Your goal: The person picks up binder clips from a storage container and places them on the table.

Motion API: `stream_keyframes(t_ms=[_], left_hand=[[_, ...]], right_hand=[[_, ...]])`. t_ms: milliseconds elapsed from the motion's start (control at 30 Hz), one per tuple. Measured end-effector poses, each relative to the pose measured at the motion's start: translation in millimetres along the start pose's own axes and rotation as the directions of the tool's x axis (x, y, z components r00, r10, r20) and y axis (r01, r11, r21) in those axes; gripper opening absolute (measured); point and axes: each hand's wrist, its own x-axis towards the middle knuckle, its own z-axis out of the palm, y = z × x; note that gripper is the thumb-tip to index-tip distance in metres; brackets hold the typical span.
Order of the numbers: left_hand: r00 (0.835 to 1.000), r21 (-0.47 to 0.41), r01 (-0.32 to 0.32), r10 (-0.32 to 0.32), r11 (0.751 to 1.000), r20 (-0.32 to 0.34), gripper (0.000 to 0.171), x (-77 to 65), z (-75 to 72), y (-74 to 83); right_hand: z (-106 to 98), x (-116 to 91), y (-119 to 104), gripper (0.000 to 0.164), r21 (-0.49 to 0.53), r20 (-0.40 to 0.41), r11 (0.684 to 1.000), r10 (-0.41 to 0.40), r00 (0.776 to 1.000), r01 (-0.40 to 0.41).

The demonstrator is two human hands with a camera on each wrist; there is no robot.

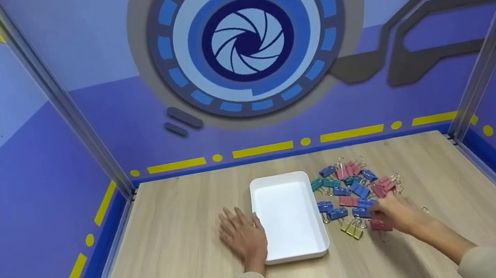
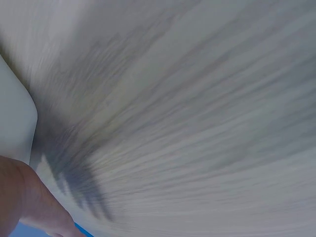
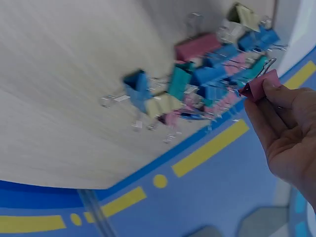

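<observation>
My right hand (image 1: 398, 212) is over the near right part of a spread of binder clips. In the right wrist view its thumb and fingers pinch a pink binder clip (image 3: 265, 85) by its body, with a wire handle sticking up. Blue binder clips (image 1: 359, 189) lie among pink, teal and yellow ones, close to the white tray (image 1: 325, 246). My left hand (image 1: 243, 236) lies against the tray's left side, fingers straight and spread. Part of that hand (image 2: 34, 205) shows beside the tray's corner (image 2: 17, 116) in the left wrist view.
The tray stands upright on a wood-grain table (image 1: 185, 248), its white floor bare. A yellow binder clip (image 1: 352, 230) lies near the tray's front right. A printed blue panel (image 1: 127, 128) backs the table, with metal posts (image 1: 69, 107) at its corners.
</observation>
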Motion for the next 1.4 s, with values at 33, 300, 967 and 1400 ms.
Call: stream_keyframes(t_ms=[33, 300, 967, 1400], left_hand=[[1.000, 0.002, 0.000, 0.000, 1.000, 0.001, 0.062, 0.5, -0.2, -0.7], [1.000, -0.064, 0.004, -0.004, 0.998, -0.007, 0.061, 1.8, -3.3, 0.4], [1.000, -0.019, -0.008, 0.009, 1.000, 0.005, 0.061, 0.8, -3.7, 0.9], [1.000, -0.016, 0.014, -0.013, 1.000, 0.028, 0.063, 2.0, -3.5, 0.3]], right_hand=[[3, -5, 3, 0.026, -0.002, 0.023, 1.000, 0.004, 1.000, -0.004], [2, -25, 14, 0.017, 0.002, 0.128, 1.000, -0.001, 0.992, 0.001], [20, -48, 41, 0.011, -0.061, 0.244, 0.961, 0.277, 0.929, -0.270], [38, -25, 55, 0.016, -0.031, 0.105, 0.979, 0.205, 0.973, -0.203]])
